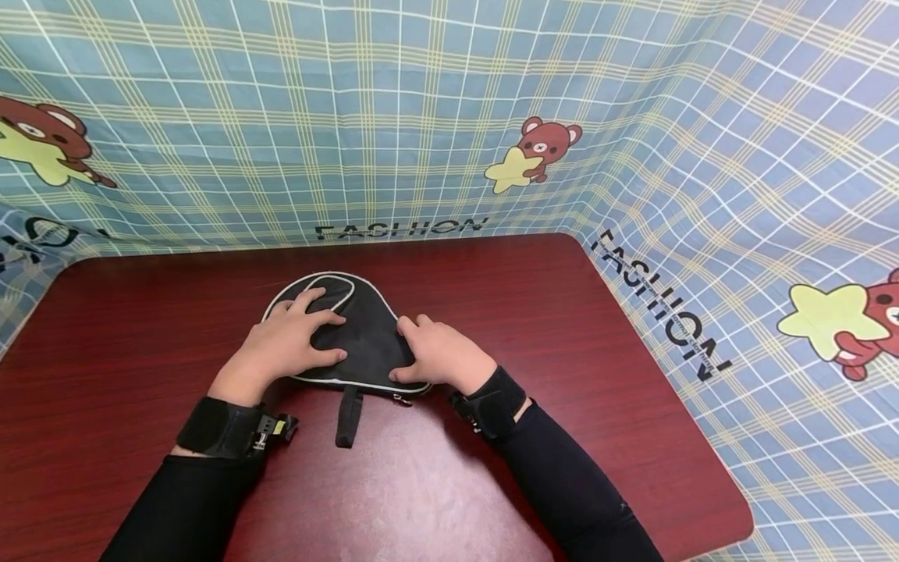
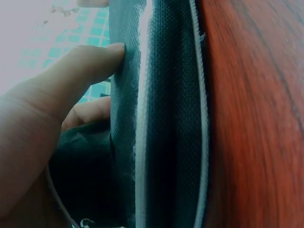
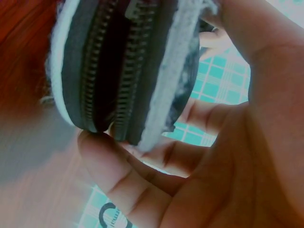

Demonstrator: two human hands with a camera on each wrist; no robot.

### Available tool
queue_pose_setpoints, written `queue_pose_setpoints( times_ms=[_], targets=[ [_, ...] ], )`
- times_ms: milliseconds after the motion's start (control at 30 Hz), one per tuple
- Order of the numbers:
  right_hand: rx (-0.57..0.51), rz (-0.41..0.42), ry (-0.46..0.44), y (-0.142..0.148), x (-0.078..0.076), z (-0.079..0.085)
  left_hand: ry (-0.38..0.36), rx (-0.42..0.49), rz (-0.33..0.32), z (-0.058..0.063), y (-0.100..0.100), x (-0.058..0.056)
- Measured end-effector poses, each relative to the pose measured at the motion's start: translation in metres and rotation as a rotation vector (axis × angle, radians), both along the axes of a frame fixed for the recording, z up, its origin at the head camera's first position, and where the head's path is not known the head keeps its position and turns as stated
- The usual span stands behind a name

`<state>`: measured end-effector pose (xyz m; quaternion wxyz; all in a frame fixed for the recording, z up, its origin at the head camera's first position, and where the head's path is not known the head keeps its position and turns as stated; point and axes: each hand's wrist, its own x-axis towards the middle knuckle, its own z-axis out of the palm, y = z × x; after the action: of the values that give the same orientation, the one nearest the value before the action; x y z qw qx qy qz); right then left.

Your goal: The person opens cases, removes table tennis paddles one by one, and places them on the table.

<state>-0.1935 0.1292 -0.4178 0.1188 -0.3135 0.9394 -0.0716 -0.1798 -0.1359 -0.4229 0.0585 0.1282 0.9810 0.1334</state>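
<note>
A flat black zippered case (image 1: 368, 336) with white piping lies on the dark red table. It is rounded at the far end, with a looped white outline there, and a short black strap (image 1: 348, 417) hangs from its near edge. My left hand (image 1: 284, 343) rests on the case's left part, fingers spread over the top. At the right side, my right hand (image 1: 442, 351) holds the edge between thumb and fingers. Two rows of zipper teeth (image 3: 128, 80) stand apart in the right wrist view, leaving a dark gap; the inside is hidden.
The red table (image 1: 562, 312) has rounded corners. Blue plaid cloth (image 1: 421, 117) with bear prints hangs behind it and along the right side. A small zipper pull (image 1: 402, 400) shows at the case's near right edge.
</note>
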Motion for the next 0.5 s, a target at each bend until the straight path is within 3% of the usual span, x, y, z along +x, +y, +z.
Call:
queue_pose_setpoints(
  times_ms=[500],
  targets=[
    [0.037,-0.039,0.011,-0.007,0.011,0.003,-0.001,0.015,-0.036,0.001,-0.002,-0.004]
  ],
)
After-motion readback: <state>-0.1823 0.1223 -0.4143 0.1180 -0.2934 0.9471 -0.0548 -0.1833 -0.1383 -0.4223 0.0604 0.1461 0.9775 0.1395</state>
